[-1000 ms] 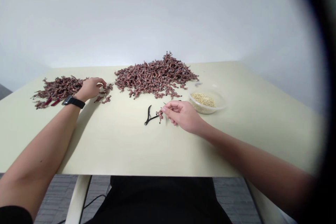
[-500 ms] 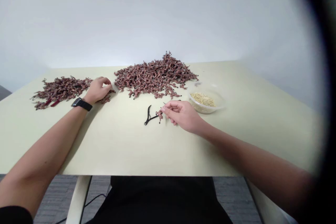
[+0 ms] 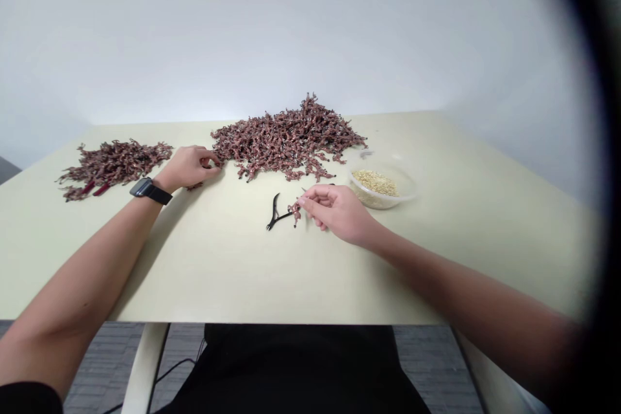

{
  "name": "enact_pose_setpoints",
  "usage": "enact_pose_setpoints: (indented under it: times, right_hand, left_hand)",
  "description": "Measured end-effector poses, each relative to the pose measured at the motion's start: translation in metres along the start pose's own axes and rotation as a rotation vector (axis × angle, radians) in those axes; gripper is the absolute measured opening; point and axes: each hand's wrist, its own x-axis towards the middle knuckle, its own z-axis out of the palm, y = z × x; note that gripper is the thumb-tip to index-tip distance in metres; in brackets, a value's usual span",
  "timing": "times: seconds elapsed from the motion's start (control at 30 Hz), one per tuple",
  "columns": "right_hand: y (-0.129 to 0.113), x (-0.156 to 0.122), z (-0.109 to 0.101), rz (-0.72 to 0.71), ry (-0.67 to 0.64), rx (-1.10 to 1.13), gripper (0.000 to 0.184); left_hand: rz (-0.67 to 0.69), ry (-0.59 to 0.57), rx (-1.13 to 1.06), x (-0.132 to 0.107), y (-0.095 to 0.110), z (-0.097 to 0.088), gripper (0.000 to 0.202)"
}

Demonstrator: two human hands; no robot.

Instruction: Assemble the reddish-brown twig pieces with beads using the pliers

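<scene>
While our right hand [image 3: 334,210] rests on the surface [image 3: 218,259], its thumb and forefinger pinch a small reddish piece [image 3: 294,211], which sits just beside the black nippers [image 3: 275,213] lying there. Our left hand [image 3: 191,167], a watch [image 3: 149,190] on its wrist, reaches with curled fingers to the near-left edge of the large pile [image 3: 288,138]; we cannot tell whether it grips anything. A smaller pile [image 3: 114,162] lies to its left, and a clear bowl [image 3: 407,194] of pale seeds stands just beyond our right hand.
</scene>
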Motion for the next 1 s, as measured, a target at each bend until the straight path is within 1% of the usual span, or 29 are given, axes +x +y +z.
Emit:
enact_pose_setpoints:
  times: [0.13,0.23,0.27,0.37,0.47,0.57,0.63,0.73,0.8,0.9,1.0]
  right_hand:
    - [0.0,0.0,0.0,-0.002,-0.005,-0.003,0.032]
    - [0.001,0.0,-0.001,-0.006,-0.006,-0.003,0.032]
    - [0.001,0.0,0.0,-0.006,-0.006,-0.002,0.032]
    - [0.002,0.0,0.0,-0.006,-0.008,0.001,0.032]
    - [0.002,0.0,0.001,-0.005,-0.012,0.008,0.033]
    - [0.001,0.001,0.001,0.003,-0.011,0.014,0.034]
    - [0.001,0.001,0.002,0.008,-0.008,0.008,0.035]
    - [0.002,0.001,0.002,0.005,-0.003,-0.009,0.034]
    - [0.002,0.001,0.001,-0.002,-0.001,-0.018,0.034]
    - [0.003,0.0,0.001,-0.007,-0.004,-0.018,0.034]
    - [0.004,0.0,0.001,-0.008,-0.007,-0.007,0.033]
  left_hand:
    - [-0.005,-0.052,0.035,0.0,-0.011,-0.004,0.033]
    - [-0.047,-0.092,0.031,-0.001,-0.016,-0.006,0.03]
    - [-0.07,-0.09,0.013,-0.001,-0.018,-0.005,0.029]
    - [-0.144,-0.026,-0.053,-0.002,-0.022,-0.002,0.026]
    - [-0.19,0.066,-0.037,0.0,-0.028,0.006,0.028]
    - [-0.188,0.164,-0.021,0.002,-0.035,0.016,0.038]
    - [-0.176,0.16,-0.069,0.002,-0.038,0.021,0.047]
    - [-0.204,0.122,-0.122,0.002,-0.036,0.026,0.048]
    - [-0.224,0.146,-0.121,0.002,-0.032,0.027,0.045]
    - [-0.217,0.197,-0.09,0.003,-0.026,0.027,0.043]
    - [-0.227,0.255,-0.047,0.004,-0.024,0.027,0.042]
